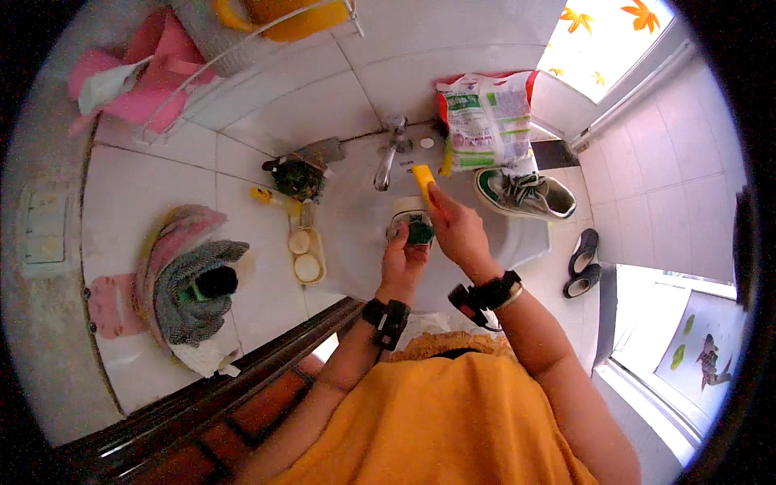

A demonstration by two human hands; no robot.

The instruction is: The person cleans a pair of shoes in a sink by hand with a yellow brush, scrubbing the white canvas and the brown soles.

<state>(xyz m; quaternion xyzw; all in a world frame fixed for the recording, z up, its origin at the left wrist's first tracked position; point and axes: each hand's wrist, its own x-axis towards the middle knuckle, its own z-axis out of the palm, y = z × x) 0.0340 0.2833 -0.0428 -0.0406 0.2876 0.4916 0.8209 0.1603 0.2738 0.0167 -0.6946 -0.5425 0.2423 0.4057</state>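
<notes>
I stood over the white sink (349, 250) with both hands busy: my left hand (398, 263) was closed around a green-and-white piece of footwear, most likely a sneaker (406, 208), though my fingers hid too much of it to be sure. It was above the basin, in front of the chrome faucet (388, 166). My right hand (461, 234) gripped a yellow brush (423, 175), one end jutting past my fingers toward the faucet; its bristles did not show. To scrub well, I judged, the left hand needed to pin the footwear firmly from below and turn it bit by bit, while the right made short, even strokes away from my left fingers. Keeping it low over the basin seemed wise, so that any drips would fall inside. Another green-and-white sneaker (529, 196) lay to the right, in front of a plastic bag (487, 125), and I thought it best to keep my right elbow clear of it. The soap dish (309, 277) sat on the tiled desk (271, 275) to my left, within easy reach.
</notes>
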